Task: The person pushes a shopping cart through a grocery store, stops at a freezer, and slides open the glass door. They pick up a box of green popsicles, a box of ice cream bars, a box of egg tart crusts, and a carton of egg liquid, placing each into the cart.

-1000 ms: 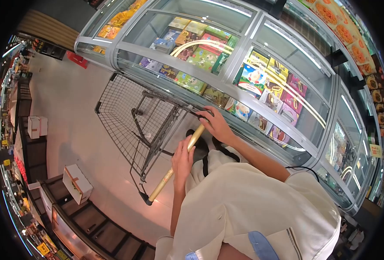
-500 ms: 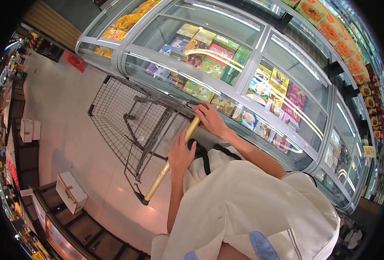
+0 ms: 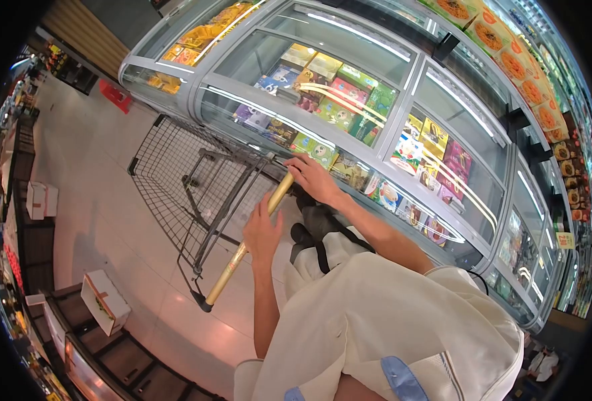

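A wire shopping cart (image 3: 166,177) stands in front of me, its basket pointing up and to the left. Its yellow push handle (image 3: 228,275) runs slantwise below my hands. My left hand (image 3: 263,230) rests around the middle of the handle, with the thumb on the near side. Near the handle's far end, beside the freezer, my right hand (image 3: 313,179) curls over the bar. Parts of the fingers are hidden behind the handle. Nothing shows inside the basket.
Along the right runs a glass-topped freezer (image 3: 383,160) with colorful boxes (image 3: 343,100) inside. Shelves with a white box (image 3: 107,301) line the left. A red floor sign (image 3: 115,95) stands at the far end. A person (image 3: 543,366) is at lower right.
The cart and both hands have shifted a little left and away from my body. My dark shoes now show more between the handle and my clothes. Both hands stay on the handle.
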